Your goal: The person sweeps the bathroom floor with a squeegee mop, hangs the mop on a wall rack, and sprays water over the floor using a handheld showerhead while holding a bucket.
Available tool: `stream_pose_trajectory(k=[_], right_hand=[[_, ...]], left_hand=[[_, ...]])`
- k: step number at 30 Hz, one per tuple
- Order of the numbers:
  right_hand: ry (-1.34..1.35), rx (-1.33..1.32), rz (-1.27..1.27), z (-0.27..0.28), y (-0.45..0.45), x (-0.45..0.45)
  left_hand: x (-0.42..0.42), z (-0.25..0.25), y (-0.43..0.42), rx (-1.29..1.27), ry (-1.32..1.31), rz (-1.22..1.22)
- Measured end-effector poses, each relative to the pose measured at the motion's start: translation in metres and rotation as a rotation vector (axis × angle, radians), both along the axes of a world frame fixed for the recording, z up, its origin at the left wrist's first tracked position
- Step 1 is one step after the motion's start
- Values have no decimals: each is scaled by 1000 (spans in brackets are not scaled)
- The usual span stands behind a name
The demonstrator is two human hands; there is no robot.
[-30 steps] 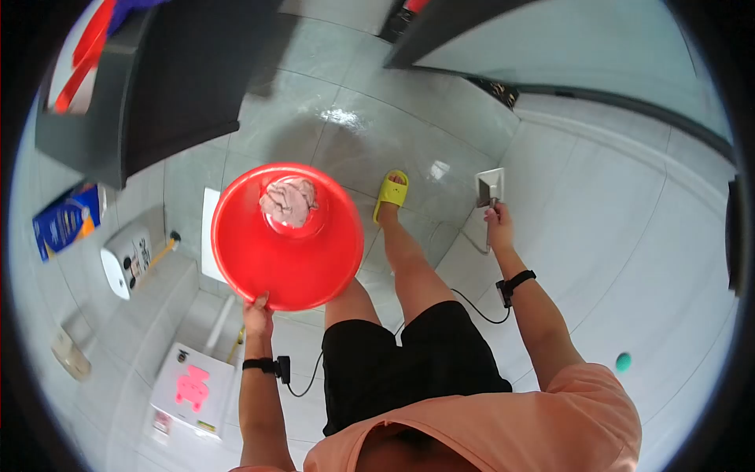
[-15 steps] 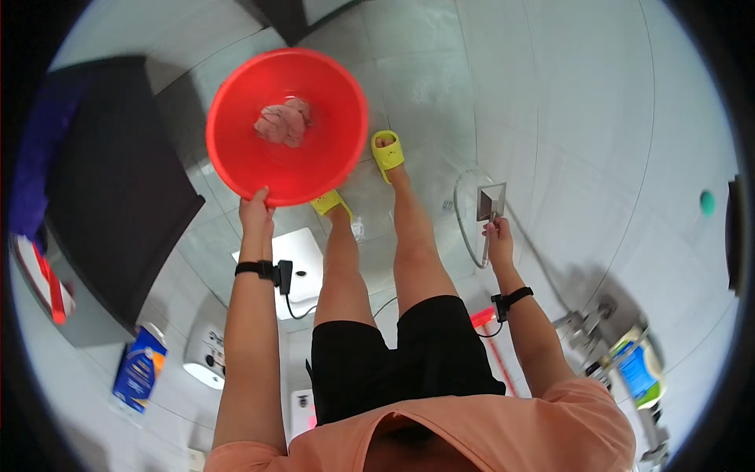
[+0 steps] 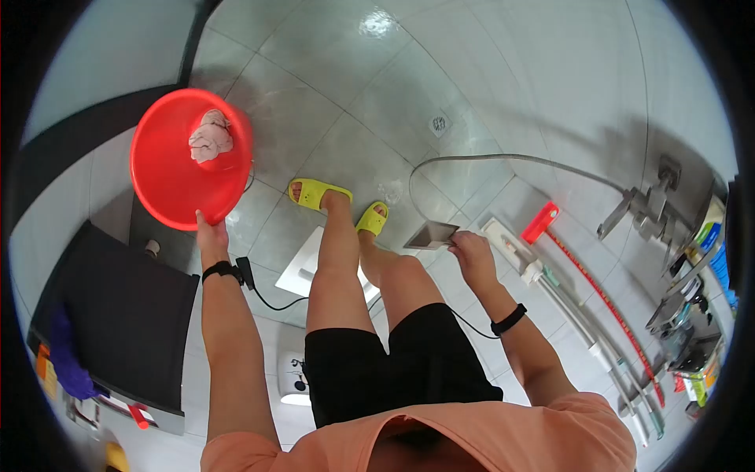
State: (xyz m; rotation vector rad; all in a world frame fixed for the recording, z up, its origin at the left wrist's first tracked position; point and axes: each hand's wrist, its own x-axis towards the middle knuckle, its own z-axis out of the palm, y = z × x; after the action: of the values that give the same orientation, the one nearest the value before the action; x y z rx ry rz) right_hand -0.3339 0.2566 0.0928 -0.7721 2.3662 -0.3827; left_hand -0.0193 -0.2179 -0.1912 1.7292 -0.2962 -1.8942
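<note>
My left hand (image 3: pixel 213 240) grips the near rim of a round red basin (image 3: pixel 165 181), thumb over the inside edge. The basin is held up at the left, tilted, and a crumpled pale pink cloth (image 3: pixel 211 137) rests against its inner wall. In my right hand (image 3: pixel 474 258) is a square silver shower head (image 3: pixel 431 235), its handle pinched between the fingers. A grey metal hose (image 3: pixel 503 156) loops from near it toward the wall tap. I cannot make out any water coming from the shower head.
Yellow slippers (image 3: pixel 318 193) are on my feet on the wet tiled floor (image 3: pixel 330 79). A floor drain (image 3: pixel 439 123) lies ahead. At right are a metal tap (image 3: pixel 653 200), a red-handled pole (image 3: pixel 590 279) and mop poles (image 3: pixel 582 334). A dark cabinet (image 3: pixel 110 315) stands at left.
My body and the view have turned. The basin has moved left, tilting more. In view, the shower head has shifted left and lower, and my feet have changed position. Both hands keep their grip.
</note>
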Motion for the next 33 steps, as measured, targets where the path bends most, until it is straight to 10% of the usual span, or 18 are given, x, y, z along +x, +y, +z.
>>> stream_pose_trajectory(k=[5, 13, 19, 33], right_hand=[[17, -6, 184, -12, -4, 24], [56, -117, 163, -29, -35, 60], [91, -92, 7, -27, -34, 90], [62, -471, -297, 13, -68, 81]], left_hand=[[28, 9, 55, 231, -221, -480], [-102, 251, 241, -34, -374, -803], [-120, 301, 333, 276, -74, -799], [-198, 315, 340, -9, 192, -730]])
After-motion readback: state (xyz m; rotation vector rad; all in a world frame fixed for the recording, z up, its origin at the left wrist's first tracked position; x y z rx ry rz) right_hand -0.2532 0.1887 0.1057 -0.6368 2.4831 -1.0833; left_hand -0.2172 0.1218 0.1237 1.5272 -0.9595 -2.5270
